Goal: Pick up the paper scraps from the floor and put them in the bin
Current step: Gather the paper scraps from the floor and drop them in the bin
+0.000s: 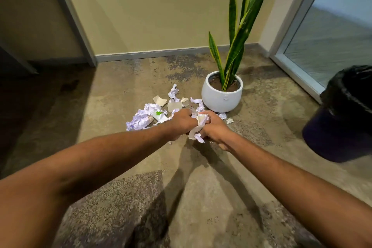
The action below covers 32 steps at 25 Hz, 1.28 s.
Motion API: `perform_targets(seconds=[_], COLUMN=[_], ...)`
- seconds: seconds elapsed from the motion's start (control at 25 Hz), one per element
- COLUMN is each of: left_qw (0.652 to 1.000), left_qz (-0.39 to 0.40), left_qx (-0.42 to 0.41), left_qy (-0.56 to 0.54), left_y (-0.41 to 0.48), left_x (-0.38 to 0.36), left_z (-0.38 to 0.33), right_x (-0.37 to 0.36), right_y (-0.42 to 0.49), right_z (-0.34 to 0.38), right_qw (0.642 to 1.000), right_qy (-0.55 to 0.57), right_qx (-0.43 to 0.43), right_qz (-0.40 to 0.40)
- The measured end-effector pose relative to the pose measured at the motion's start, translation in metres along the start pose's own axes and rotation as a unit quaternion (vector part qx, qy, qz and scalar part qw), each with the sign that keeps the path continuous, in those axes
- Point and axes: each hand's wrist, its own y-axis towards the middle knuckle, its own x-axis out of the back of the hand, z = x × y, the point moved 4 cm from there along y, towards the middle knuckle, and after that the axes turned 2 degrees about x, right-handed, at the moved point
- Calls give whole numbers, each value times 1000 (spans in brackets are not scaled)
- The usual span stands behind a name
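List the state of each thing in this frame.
Right hand: grips a paper wad.
Left hand: curled against the wad; grip hidden.
Paper scraps: crumpled, scattered on the floor.
Bin: black-lined, top open.
Plant pot: upright.

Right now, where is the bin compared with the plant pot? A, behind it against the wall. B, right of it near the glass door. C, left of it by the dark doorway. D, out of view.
B: the bin, lined with a black bag, stands at the right edge of the view, right of the pot and beside the glass door.
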Motion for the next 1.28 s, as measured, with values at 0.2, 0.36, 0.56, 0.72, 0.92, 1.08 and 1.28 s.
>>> perform_targets(seconds=[0.2,0.36,0.56,0.72,0.92,1.08,1.28], left_qw=[998,992,973,971,965,948,940], left_qz=[-20,6,79,65,92,108,181], left_qx=[-51,-70,-81,-75,-38,-17,4], left_qy=[-32,-108,-201,-219,-243,-297,-287], left_y=[24,27,16,15,27,27,22], left_x=[-66,-130,-220,-276,-342,-372,-383], left_z=[-133,-236,-340,-398,-417,-422,-414], right_x=[140,251,372,449,503,532,548], right_y=[-24,-64,-108,-113,-96,-84,-80], right_z=[59,100,115,98,45,9,-11], right_qw=[997,991,983,984,985,969,951], right_qy=[-26,-110,-138,-84,14,69,115], right_qx=[44,57,45,38,-30,-110,-124], right_qz=[-50,-47,-108,-151,-167,-210,-259])
